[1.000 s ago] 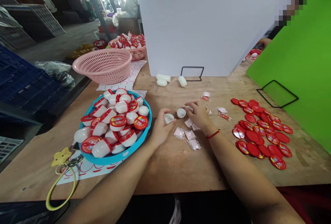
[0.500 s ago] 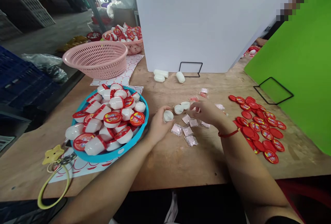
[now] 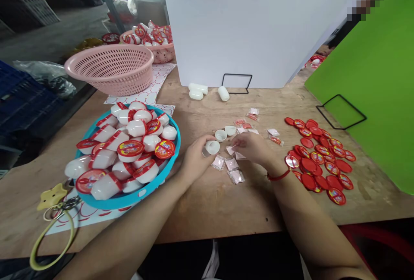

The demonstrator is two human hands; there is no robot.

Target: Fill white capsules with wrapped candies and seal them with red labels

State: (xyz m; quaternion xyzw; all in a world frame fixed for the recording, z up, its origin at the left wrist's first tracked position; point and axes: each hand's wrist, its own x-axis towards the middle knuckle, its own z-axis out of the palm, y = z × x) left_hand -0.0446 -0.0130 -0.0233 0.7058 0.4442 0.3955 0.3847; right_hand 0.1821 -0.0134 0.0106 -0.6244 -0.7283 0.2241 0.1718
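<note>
My left hand [image 3: 198,155] is wrapped round a small white plastic cup [image 3: 212,147], its open mouth turned up. Close beyond it on the table are two more white cups [image 3: 221,135]. My right hand [image 3: 252,146], with a red string bracelet at the wrist, pinches a small pale pink packet [image 3: 230,149] just right of the held cup. Several similar packets [image 3: 232,164] lie below and around the fingers. Small red packets [image 3: 239,122] lie farther back.
On the left, a blue basin [image 3: 176,152] holds capped red-and-white containers. Behind it stands a pink basket [image 3: 110,66]. Red lids [image 3: 308,165] are spread at the right. White containers [image 3: 198,89] lie before a white board [image 3: 226,25]; a green board [image 3: 375,77] stands right.
My right hand has moved left and nearer me, and now has a packet at its fingertips. My left hand keeps hold of the cup. The view has shifted slightly.
</note>
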